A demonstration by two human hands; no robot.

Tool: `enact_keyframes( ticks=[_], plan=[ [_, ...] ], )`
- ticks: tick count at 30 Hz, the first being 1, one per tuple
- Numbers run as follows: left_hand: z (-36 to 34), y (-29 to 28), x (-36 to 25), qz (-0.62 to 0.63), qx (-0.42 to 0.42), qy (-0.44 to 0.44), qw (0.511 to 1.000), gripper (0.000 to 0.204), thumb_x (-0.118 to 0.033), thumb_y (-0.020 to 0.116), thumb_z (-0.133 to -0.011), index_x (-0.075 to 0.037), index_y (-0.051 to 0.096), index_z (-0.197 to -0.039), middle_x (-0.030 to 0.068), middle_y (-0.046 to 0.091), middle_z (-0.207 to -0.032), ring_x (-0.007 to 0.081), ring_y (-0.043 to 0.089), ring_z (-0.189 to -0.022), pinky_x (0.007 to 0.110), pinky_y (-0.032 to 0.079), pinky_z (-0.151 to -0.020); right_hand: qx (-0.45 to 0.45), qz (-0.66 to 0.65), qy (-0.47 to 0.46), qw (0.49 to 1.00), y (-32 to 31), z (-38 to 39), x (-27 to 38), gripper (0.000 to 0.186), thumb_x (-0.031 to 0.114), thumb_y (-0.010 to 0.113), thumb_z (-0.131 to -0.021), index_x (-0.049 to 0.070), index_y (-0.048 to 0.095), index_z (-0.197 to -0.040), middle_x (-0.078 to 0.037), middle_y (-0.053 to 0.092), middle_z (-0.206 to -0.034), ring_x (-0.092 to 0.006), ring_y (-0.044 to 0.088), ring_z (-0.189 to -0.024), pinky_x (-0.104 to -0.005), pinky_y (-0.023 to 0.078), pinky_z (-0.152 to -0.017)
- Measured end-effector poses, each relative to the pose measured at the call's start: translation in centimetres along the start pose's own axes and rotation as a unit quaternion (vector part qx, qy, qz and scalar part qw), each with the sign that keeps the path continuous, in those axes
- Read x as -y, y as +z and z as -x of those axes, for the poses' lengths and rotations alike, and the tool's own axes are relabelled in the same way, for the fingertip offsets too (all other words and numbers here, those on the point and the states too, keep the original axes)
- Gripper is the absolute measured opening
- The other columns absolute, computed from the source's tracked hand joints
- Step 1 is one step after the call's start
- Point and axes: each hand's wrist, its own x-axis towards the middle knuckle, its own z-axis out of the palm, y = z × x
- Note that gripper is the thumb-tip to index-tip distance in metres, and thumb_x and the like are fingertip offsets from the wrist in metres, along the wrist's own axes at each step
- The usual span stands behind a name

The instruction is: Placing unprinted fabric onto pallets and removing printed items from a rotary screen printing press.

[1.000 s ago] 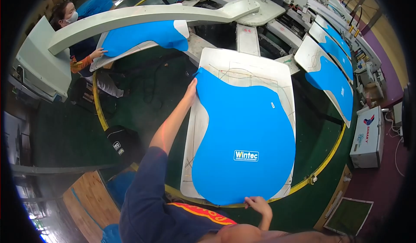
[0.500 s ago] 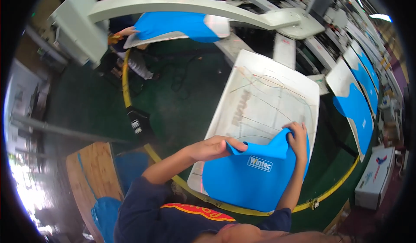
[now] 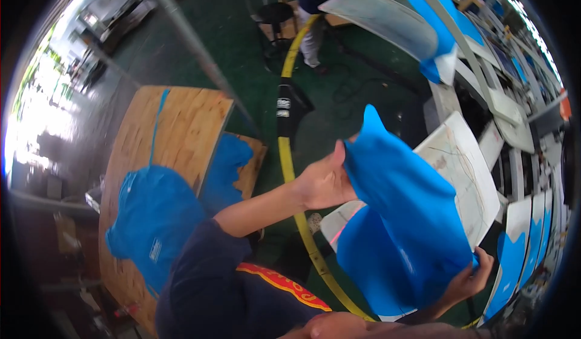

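Note:
A blue fabric piece is stretched up between my two hands, its lower part still lying on a white printing pallet. My left hand is closed on its left edge, lifted above the pallet, and a pointed corner stands up beyond the fingers. My right hand pinches the opposite edge at the pallet's right side. Thin loose threads cross the bare far part of the pallet. The raised fabric hides much of the pallet's near half.
On my left, blue fabric pieces lie on a wooden table, with more blue fabric beside it. A yellow curved floor strip runs between table and pallet. Other pallets with blue pieces stand right. A person stands beyond.
My hands have pulled the fabric's far edge up off the pallet, the left hand rising leftward. The view has swung left, bringing the wooden table into fuller sight. The far pallet has shifted and tilted.

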Motion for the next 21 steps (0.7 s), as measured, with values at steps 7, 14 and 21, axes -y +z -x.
enact_keyframes(
  ticks=[7, 14, 21],
  plan=[
    [16.9, 4.4, -6.9, -0.098, -0.003, 0.235, 0.967, 0.063, -0.055, 0.028, -0.092, -0.014, 0.026, -0.141, 0.0085, 0.038, -0.14, 0.0275, 0.039, -0.127, 0.048, 0.031, -0.104, 0.128, -0.003, -0.152, 0.98, 1.7, -1.1, 12.8, 0.023, -0.002, 0.045, -0.079, -0.003, 0.055, -0.099, -0.019, 0.056, -0.092, -0.0355, 0.056, -0.087, -0.0378, 0.045, -0.075],
    [35.8, 9.3, -6.5, -0.144, 0.077, 0.463, 0.871, 0.056, -0.045, 0.028, -0.097, -0.015, 0.02, -0.143, 0.0083, 0.035, -0.142, 0.0263, 0.038, -0.127, 0.048, 0.03, -0.105, 0.146, 0.026, -0.198, 0.969, 8.0, 3.9, 19.0, 0.014, -0.001, 0.053, -0.073, 0.006, 0.051, -0.085, -0.013, 0.054, -0.084, -0.0357, 0.055, -0.08, -0.0377, 0.043, -0.067],
    [51.1, 14.7, -6.6, -0.258, 0.004, 0.516, 0.817, 0.049, -0.042, 0.029, -0.098, -0.014, 0.034, -0.138, 0.0054, 0.044, -0.135, 0.0238, 0.041, -0.124, 0.043, 0.034, -0.102, 0.104, -0.131, -0.233, 0.958, 15.1, 2.5, 23.5, 0.004, 0.003, 0.051, -0.082, 0.005, 0.054, -0.085, -0.01, 0.056, -0.079, -0.0241, 0.056, -0.072, -0.0312, 0.042, -0.057]
  ],
)
